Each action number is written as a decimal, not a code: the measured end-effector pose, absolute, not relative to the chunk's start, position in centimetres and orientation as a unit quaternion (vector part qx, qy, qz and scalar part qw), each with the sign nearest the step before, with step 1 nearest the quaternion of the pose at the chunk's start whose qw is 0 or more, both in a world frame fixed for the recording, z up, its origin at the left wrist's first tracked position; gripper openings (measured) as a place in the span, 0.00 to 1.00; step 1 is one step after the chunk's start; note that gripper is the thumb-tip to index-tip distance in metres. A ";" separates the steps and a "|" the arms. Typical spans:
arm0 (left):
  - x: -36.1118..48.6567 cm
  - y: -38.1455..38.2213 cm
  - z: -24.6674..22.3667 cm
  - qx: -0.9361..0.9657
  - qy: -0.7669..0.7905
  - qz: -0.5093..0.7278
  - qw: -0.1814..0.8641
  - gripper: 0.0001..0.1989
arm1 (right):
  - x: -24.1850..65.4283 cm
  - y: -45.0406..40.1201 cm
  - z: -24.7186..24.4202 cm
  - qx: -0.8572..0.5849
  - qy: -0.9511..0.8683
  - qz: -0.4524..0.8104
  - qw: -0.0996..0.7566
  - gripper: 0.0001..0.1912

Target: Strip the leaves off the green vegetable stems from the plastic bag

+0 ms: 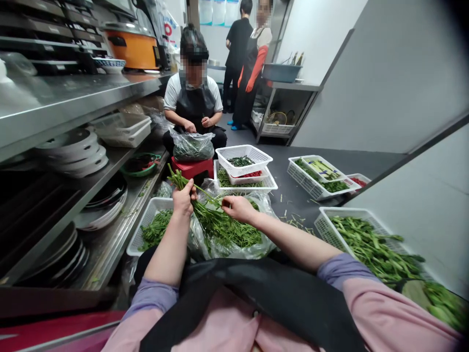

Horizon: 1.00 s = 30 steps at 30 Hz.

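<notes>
My left hand (183,198) grips a bunch of green stalks (181,180) by the stem ends, which stick up and away from me. My right hand (237,208) pinches one thin stem (208,196) that runs from the bunch. Below both hands lies a clear plastic bag (264,247) full of leafy greens (227,232). A white basket (141,234) with more greens sits just left of the bag, under my left forearm.
A seated person (193,95) faces me with a bag of greens (192,146) on a red stool (193,168). White baskets (245,161) (317,178) (351,220) of vegetables stand on the dark floor. Steel shelves (73,102) with plates fill the left. Two people stand at the back.
</notes>
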State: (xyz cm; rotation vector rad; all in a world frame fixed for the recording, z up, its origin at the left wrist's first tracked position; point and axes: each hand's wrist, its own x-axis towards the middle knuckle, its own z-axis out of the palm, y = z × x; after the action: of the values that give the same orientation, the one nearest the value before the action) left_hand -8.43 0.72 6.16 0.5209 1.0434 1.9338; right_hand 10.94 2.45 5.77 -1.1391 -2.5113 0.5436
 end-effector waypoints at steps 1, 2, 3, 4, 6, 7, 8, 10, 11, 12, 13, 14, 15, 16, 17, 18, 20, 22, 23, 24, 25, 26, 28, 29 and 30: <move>-8.4 0.7 6.2 0.206 0.423 0.774 0.424 0.18 | 11.1 2.5 5.9 -0.399 -0.881 0.192 0.169 0.06; -8.4 0.7 6.2 0.206 0.428 0.774 0.419 0.18 | 11.3 2.6 6.1 -0.398 -0.878 0.201 0.173 0.05; -8.5 0.7 6.2 0.207 0.433 0.774 0.414 0.18 | 11.5 2.7 6.3 -0.396 -0.874 0.220 0.176 0.04; -8.5 0.8 6.1 0.208 0.437 0.774 0.408 0.17 | 11.7 2.9 6.5 -0.394 -0.866 0.250 0.178 0.04; -8.6 1.1 6.0 0.210 0.445 0.778 0.392 0.17 | 12.1 3.3 6.7 -0.389 -0.831 0.351 0.185 0.03; -8.6 1.2 5.9 0.209 0.449 0.778 0.385 0.17 | 12.2 3.5 6.8 -0.389 -0.800 0.417 0.189 0.03; -8.6 1.4 5.8 0.209 0.453 0.778 0.380 0.17 | 12.3 3.6 6.7 -0.390 -0.760 0.482 0.195 0.03; -8.6 1.6 5.7 0.211 0.459 0.775 0.378 0.16 | 12.4 3.8 6.6 -0.395 -0.672 0.589 0.213 0.03; -8.7 1.6 5.7 0.212 0.460 0.774 0.379 0.16 | 12.5 3.9 6.4 -0.396 -0.634 0.625 0.226 0.03; -8.7 1.6 5.7 0.210 0.460 0.775 0.380 0.16 | 12.6 4.0 6.2 -0.398 -0.601 0.651 0.237 0.03; -8.9 1.7 5.8 0.205 0.459 0.777 0.379 0.16 | 12.8 4.1 6.0 -0.398 -0.573 0.673 0.245 0.04; -9.1 1.7 5.8 0.195 0.459 0.780 0.377 0.16 | 13.0 4.2 5.7 -0.398 -0.545 0.694 0.250 0.05; -9.4 1.7 5.8 0.183 0.459 0.785 0.375 0.17 | 13.3 4.3 5.3 -0.398 -0.519 0.713 0.254 0.06; -9.7 1.7 5.8 0.171 0.458 0.789 0.372 0.16 | 13.7 4.4 4.8 -0.399 -0.496 0.727 0.258 0.06; -10.0 1.8 5.8 0.160 0.456 0.793 0.370 0.16 | 14.1 4.5 4.1 -0.402 -0.481 0.734 0.262 0.07; -10.3 1.8 5.8 0.151 0.454 0.797 0.370 0.16 | 14.5 4.4 3.2 -0.412 -0.477 0.730 0.264 0.07; -10.7 1.9 5.7 0.142 0.447 0.801 0.372 0.14 | 15.2 4.0 1.1 -0.454 -0.517 0.684 0.242 0.07; -10.9 2.0 5.6 0.137 0.443 0.803 0.374 0.14 | 15.8 3.1 -1.4 -0.510 -0.607 0.585 0.171 0.03; -10.9 2.0 5.6 0.134 0.443 0.803 0.375 0.13 | 16.0 2.7 -2.5 -0.529 -0.649 0.530 0.132 0.02; -10.9 2.0 5.5 0.132 0.443 0.803 0.376 0.13 | 16.2 2.3 -3.5 -0.539 -0.681 0.485 0.100 0.02; -10.9 2.0 5.5 0.130 0.443 0.803 0.377 0.13 | 16.4 2.1 -4.3 -0.540 -0.705 0.452 0.079 0.02; -10.9 2.0 5.5 0.130 0.443 0.802 0.378 0.12 | 16.6 2.0 -4.8 -0.537 -0.724 0.428 0.071 0.02; -10.8 1.9 5.5 0.131 0.443 0.802 0.380 0.12 | 16.9 2.2 -5.0 -0.527 -0.745 0.397 0.096 0.03; -10.8 1.9 5.5 0.131 0.443 0.801 0.380 0.12 | 17.0 2.4 -4.7 -0.525 -0.748 0.388 0.123 0.06; -10.8 1.9 5.5 0.131 0.444 0.800 0.380 0.13 | 17.0 2.7 -4.2 -0.525 -0.737 0.394 0.158 0.08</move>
State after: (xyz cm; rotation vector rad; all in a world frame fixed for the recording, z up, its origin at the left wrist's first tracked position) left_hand -10.83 1.94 5.54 0.3348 1.1344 2.0435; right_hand 17.02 2.70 -4.17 -1.5027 -2.1078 1.1274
